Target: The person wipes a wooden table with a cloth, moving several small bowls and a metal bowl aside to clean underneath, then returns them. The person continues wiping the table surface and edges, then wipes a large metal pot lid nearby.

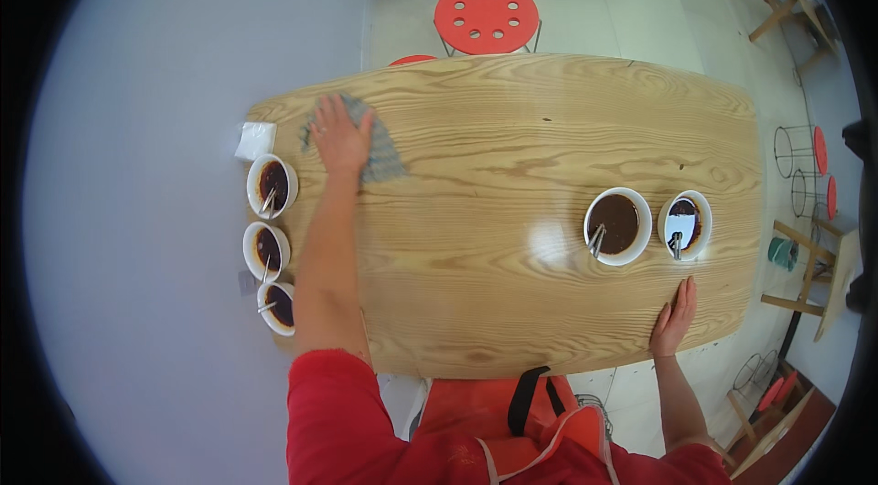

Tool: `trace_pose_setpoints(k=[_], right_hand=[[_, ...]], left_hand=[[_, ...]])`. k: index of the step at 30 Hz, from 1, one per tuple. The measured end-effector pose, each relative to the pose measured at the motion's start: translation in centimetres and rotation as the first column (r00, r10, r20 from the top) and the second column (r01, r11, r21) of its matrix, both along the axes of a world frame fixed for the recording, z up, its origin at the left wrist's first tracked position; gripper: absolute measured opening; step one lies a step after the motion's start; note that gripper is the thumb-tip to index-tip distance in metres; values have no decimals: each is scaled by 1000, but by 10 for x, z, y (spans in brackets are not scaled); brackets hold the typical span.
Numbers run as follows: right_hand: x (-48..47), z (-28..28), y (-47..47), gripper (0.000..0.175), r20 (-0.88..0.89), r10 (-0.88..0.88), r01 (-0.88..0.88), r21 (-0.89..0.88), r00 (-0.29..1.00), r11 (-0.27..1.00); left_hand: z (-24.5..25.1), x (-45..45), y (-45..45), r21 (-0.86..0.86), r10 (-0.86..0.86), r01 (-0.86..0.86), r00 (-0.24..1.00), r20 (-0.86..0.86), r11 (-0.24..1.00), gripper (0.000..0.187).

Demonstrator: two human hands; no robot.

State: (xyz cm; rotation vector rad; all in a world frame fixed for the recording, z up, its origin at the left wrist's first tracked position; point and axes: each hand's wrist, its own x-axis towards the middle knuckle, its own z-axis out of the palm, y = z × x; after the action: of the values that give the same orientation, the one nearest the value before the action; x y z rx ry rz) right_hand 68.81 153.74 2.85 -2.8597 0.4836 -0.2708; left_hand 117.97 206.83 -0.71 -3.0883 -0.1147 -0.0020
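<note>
My left hand [341, 137] lies flat on a grey-blue cloth [384, 159], pressing it onto the far left part of the wooden table [466, 265]. The palm and fingers hide part of the cloth. At the near right, my right hand [675, 320] rests at the table's edge with its thumb apart from the fingers and nothing in it. Just beyond it stands a white bowl [706, 224] of dark liquid with metal utensil handles [677, 246]. To that bowl's left is a larger white bowl [646, 231] of brown liquid, also holding metal utensils [597, 240].
Along the left edge, against the wall [158, 197], stand three white bowls [293, 187] of dark sauce with metal utensils. My left forearm partly covers the nearest one. A white tissue packet [256, 141] lies beyond them. A red stool [485, 15] stands past the far edge.
</note>
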Motion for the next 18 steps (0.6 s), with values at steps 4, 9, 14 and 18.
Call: trace_pose_setpoints(k=[4, 9, 14, 18], right_hand=[[-1, -2, 0, 53, -29, -19, 18, -36, 999, 999], [-2, -4, -2, 56, -17, 10, -10, -16, 1000, 1000], [-3, -3, -2, 56, -16, 7, -8, -32, 1000, 999], [-5, -4, -4, 57, 20, 42, -42, -36, 999, 998]], left_hand=[[-7, 67, 23, -53, 54, -49, 992, 113, 997, 82], [-20, 13, 18, -25, -50, 53, 994, 93, 998, 78], [-10, -134, -30, -50, -79, 83, 993, 90, 995, 79], [11, -306, -57, -156, -106, 111, 994, 41, 981, 83]])
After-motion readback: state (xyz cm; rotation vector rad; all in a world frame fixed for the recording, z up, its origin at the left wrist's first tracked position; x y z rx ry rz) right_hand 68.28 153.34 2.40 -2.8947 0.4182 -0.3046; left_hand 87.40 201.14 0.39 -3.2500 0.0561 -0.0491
